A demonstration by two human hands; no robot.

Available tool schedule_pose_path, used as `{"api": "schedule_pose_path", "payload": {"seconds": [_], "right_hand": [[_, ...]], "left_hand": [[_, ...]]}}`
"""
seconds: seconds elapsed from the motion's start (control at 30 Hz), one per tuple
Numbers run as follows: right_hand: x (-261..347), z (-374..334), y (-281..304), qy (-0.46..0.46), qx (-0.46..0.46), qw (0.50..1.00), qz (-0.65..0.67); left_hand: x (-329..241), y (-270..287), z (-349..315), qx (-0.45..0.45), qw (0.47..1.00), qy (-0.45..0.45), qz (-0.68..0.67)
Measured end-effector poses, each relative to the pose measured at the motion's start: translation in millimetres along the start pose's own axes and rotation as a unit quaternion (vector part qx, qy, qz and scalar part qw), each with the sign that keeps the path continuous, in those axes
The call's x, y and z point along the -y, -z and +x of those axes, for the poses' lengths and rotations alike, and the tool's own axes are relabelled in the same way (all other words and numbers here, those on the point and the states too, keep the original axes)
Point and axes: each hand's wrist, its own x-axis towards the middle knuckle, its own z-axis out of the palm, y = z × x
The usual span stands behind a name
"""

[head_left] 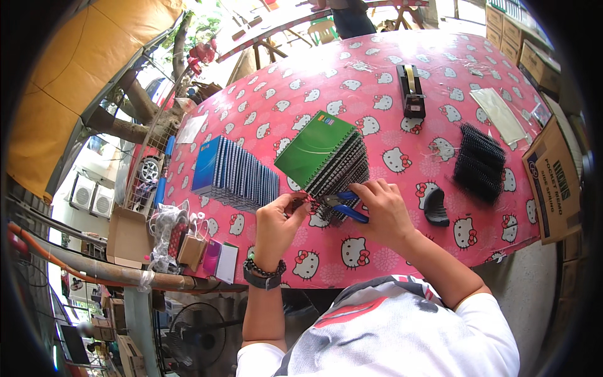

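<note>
My right hand (384,210) grips blue-handled pliers (349,210), whose jaws reach left to the near end of a spiral binding. Opposite the jaws, my left hand (282,221) has thumb and fingers pinched together; what lies between them is too small to make out. Just beyond both hands stands a stack of green spiral notebooks (316,149), the top cover facing up and the black bindings on its right side. A pile of blue spiral notebooks (233,171) leans in a row to the left of my left hand.
Black spiral coils (478,164) lie in a heap at the right, near a curved black object (435,208). Beyond stands a tape dispenser (411,93). A cardboard box (554,182) borders the right edge of the pink patterned table (396,188). Plastic-wrapped items (171,235) crowd the near left corner.
</note>
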Motion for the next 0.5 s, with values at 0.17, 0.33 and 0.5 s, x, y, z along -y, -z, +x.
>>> {"api": "schedule_pose_path", "payload": {"seconds": [0.17, 0.33, 0.5], "right_hand": [[-2, 3, -7, -0.025, 0.050, 0.998, 0.030], [-3, -1, -1, -0.046, 0.055, 0.995, 0.072], [-3, 1, 2, 0.011, -0.006, 1.000, -0.016]], "left_hand": [[-3, -10, 2, 0.007, 0.997, -0.025, 0.066], [5, -6, 0, -0.005, 1.000, 0.028, -0.001], [16, -8, -1, 0.002, 0.995, 0.075, -0.064]]}}
